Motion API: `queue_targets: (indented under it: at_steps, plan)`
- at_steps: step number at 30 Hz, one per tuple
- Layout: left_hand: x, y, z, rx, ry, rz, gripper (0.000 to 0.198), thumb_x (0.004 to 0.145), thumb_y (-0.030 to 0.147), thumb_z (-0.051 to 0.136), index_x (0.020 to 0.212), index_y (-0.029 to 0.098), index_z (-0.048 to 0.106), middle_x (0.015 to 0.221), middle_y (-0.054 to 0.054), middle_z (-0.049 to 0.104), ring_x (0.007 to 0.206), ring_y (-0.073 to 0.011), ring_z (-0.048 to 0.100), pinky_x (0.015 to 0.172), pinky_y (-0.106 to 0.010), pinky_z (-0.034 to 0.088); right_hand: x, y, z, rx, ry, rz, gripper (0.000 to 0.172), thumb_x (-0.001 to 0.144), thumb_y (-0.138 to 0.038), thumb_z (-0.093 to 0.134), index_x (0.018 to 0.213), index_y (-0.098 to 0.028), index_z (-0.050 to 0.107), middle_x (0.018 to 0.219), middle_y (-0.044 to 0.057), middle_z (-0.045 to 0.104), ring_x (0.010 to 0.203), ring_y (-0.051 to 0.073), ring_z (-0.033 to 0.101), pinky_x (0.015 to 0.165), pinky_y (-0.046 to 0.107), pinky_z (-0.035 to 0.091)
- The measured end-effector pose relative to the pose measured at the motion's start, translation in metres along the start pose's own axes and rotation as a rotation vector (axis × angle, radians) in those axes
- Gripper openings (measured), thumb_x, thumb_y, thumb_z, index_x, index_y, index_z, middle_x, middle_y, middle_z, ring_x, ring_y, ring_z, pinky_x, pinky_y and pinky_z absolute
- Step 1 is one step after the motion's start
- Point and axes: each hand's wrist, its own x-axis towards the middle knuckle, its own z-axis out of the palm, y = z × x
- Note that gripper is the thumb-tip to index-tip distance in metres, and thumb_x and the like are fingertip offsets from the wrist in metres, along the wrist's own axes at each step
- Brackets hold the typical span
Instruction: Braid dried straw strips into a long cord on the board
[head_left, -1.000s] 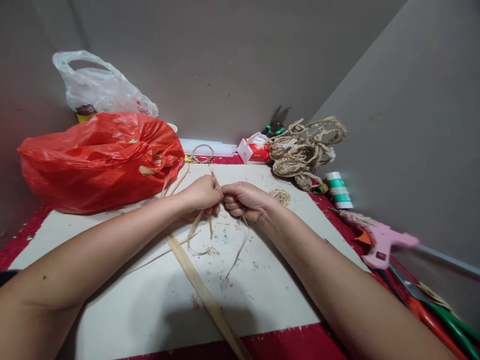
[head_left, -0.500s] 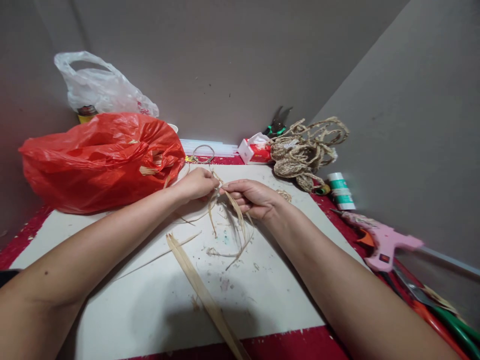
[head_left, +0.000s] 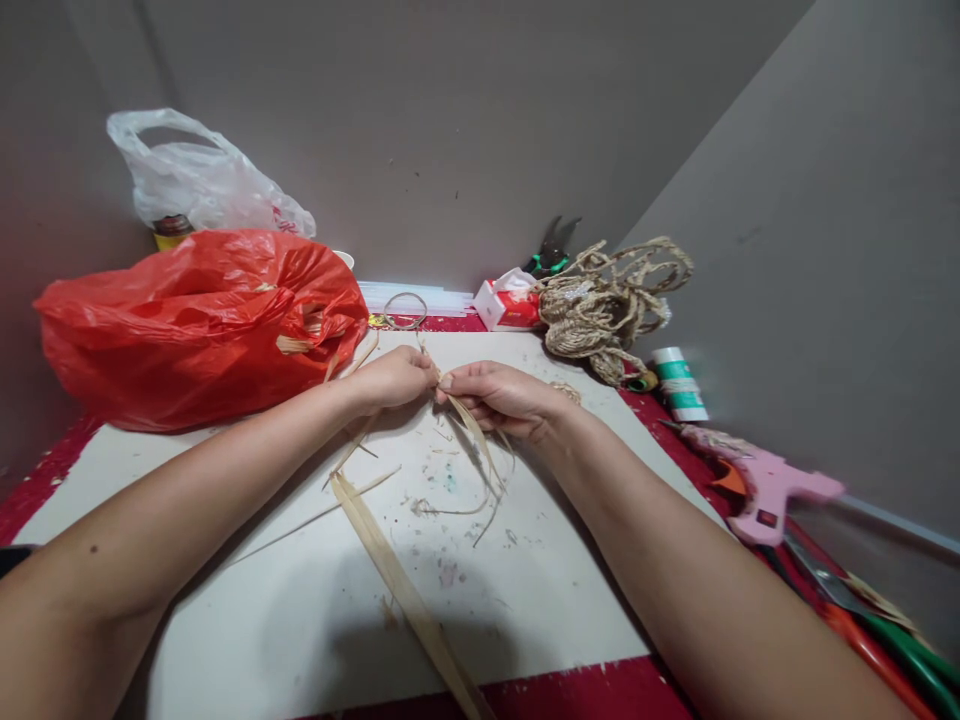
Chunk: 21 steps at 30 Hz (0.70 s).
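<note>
Close together over the middle of the white board [head_left: 420, 610], both my hands pinch thin, straw-coloured dried plant strips [head_left: 472, 430]. My left hand [head_left: 405, 375] has its fingers closed on the strips from the left, back of the hand up. From the right, my right hand [head_left: 499, 395] grips them between thumb and fingertips, its other fingers curled. Loose ends trail down below the right hand. The exact join between the fingertips is hidden. One long, flat dried strip [head_left: 397, 565] lies on the board nearer me, with a thin stalk [head_left: 322, 515] across its upper end.
At the left sits a red plastic bag [head_left: 195, 330] holding dried strips. Along the back are clear sticks [head_left: 442, 300], a tissue pack [head_left: 510, 300], and a braided rope bundle [head_left: 600, 300]. A thread spool [head_left: 680, 383], pink glue gun [head_left: 772, 480] and scissors [head_left: 832, 580] line the right edge.
My hands stay pinched together at nearly the same spot. The strip hanging between them has swung out to the left, under my left wrist, and the trailing ends have shifted slightly right.
</note>
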Motion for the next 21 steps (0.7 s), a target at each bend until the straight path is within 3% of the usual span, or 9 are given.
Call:
queue_targets:
  at_steps: [5, 12, 17, 21]
  plan:
    - [0.002, -0.001, -0.002, 0.226, 0.011, 0.059, 0.016, 0.070, 0.019, 0.051, 0.069, 0.012, 0.066, 0.062, 0.000, 0.059, 0.053, -0.0075, 0.044, 0.051, -0.020, 0.032, -0.004, -0.001, 0.005, -0.225, 0.056, -0.048, 0.017, 0.082, -0.019, 0.050, 0.068, -0.012, 0.057, 0.039, -0.010, 0.027, 0.030, 0.002, 0.016, 0.031, 0.016, 0.010]
    - [0.004, -0.006, 0.003, 0.025, -0.064, -0.040, 0.017, 0.074, 0.025, 0.049, 0.066, 0.015, 0.059, 0.044, 0.005, 0.034, 0.033, -0.0058, 0.025, 0.036, -0.023, 0.015, -0.011, -0.007, 0.015, -0.598, 0.232, -0.080, 0.017, 0.083, -0.019, 0.048, 0.071, -0.013, 0.059, 0.039, -0.008, 0.032, 0.033, 0.005, 0.024, 0.034, 0.018, 0.017]
    - [0.000, -0.002, 0.003, -0.108, -0.099, -0.085, 0.018, 0.073, 0.019, 0.050, 0.056, 0.016, 0.048, 0.043, 0.006, 0.032, 0.032, -0.0042, 0.023, 0.035, -0.022, 0.012, -0.010, -0.007, 0.018, -0.811, 0.317, -0.146, 0.016, 0.078, -0.020, 0.050, 0.069, -0.012, 0.061, 0.046, -0.005, 0.039, 0.042, 0.006, 0.031, 0.041, 0.020, 0.023]
    - [-0.001, 0.000, 0.003, -0.133, -0.078, -0.108, 0.016, 0.071, 0.015, 0.051, 0.055, 0.015, 0.048, 0.042, 0.006, 0.034, 0.030, -0.0035, 0.024, 0.035, -0.022, 0.012, -0.012, -0.008, 0.009, -0.880, 0.318, -0.164, 0.016, 0.076, -0.023, 0.048, 0.071, -0.013, 0.061, 0.054, -0.002, 0.046, 0.049, 0.009, 0.038, 0.047, 0.021, 0.029]
